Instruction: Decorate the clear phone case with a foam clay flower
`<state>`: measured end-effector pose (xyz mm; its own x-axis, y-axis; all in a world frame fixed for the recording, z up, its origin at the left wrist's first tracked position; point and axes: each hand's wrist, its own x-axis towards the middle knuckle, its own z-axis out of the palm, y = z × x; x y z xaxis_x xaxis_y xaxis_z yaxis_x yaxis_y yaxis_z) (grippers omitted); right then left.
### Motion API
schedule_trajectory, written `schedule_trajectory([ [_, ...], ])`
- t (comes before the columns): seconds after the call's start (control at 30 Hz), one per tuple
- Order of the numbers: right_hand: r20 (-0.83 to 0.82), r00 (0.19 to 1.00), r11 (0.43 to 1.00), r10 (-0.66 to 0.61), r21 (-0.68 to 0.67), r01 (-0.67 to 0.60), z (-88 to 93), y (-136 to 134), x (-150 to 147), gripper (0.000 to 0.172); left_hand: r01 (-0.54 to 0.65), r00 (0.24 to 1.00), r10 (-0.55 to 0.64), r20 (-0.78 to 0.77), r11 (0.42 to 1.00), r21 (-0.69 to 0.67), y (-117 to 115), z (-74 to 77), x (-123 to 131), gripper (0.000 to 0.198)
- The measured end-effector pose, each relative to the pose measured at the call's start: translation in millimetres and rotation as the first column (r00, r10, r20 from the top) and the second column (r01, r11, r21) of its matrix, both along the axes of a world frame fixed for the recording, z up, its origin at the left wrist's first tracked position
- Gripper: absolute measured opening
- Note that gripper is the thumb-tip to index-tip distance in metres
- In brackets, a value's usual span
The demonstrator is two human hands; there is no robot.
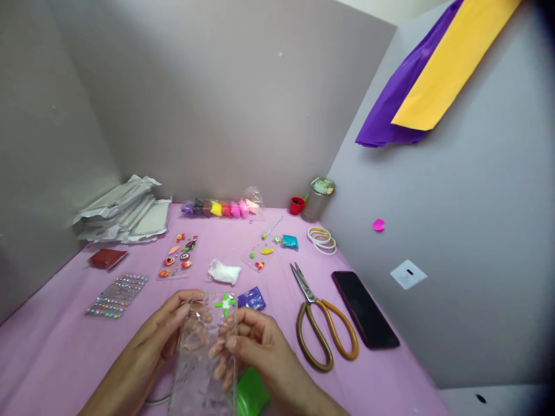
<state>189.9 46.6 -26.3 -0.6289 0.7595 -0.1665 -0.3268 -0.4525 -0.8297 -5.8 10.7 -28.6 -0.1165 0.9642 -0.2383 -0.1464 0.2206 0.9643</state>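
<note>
A clear plastic sheet (195, 370) stands tilted up in front of me, with a green and white clay flower (225, 304) at its top right corner. My left hand (169, 323) grips its left edge, fingertips reaching the top. At the right edge is my right hand (255, 341), thumb and forefinger pinched together, with other fingers showing through the plastic. Whether something tiny sits in that pinch I cannot tell. A green packet (251, 393) lies under my right hand, and a purple packet (252, 299) rests just beyond it.
Orange-handled scissors (310, 297) and a phone (365, 309) lie to the right. Farther back are a white clay packet (224, 272), decorated clear sheets (173, 271), a rhinestone sheet (117, 296), tape rolls (322, 241), a bottle (315, 202) and stacked white packets (125, 211). Grey walls enclose the table.
</note>
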Motion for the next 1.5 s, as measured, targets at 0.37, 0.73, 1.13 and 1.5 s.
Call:
schedule_trajectory([
  [0.37,0.322,0.912,0.92,-0.254,0.372,0.125,8.3,19.3,15.0,0.036,0.106,0.989,-0.109,-0.102,0.994,-0.037,14.0,3.3,-20.4,0.036],
  [0.73,0.615,0.735,0.848,-0.285,0.52,-0.106,24.0,41.6,55.4,0.012,0.376,0.908,-0.377,-0.183,0.926,-0.043,21.0,-8.2,-28.2,0.023],
  [1.13,0.796,0.573,0.675,-0.195,0.533,-0.511,12.8,34.2,48.7,0.024,0.459,0.86,-0.465,-0.209,0.885,-0.082,20.4,-5.6,-28.2,0.022],
  [1.5,0.807,0.567,0.611,-0.165,0.535,-0.584,4.6,28.3,41.9,0.021,0.481,0.832,-0.472,-0.292,0.876,-0.045,19.3,-7.0,-29.5,0.015],
])
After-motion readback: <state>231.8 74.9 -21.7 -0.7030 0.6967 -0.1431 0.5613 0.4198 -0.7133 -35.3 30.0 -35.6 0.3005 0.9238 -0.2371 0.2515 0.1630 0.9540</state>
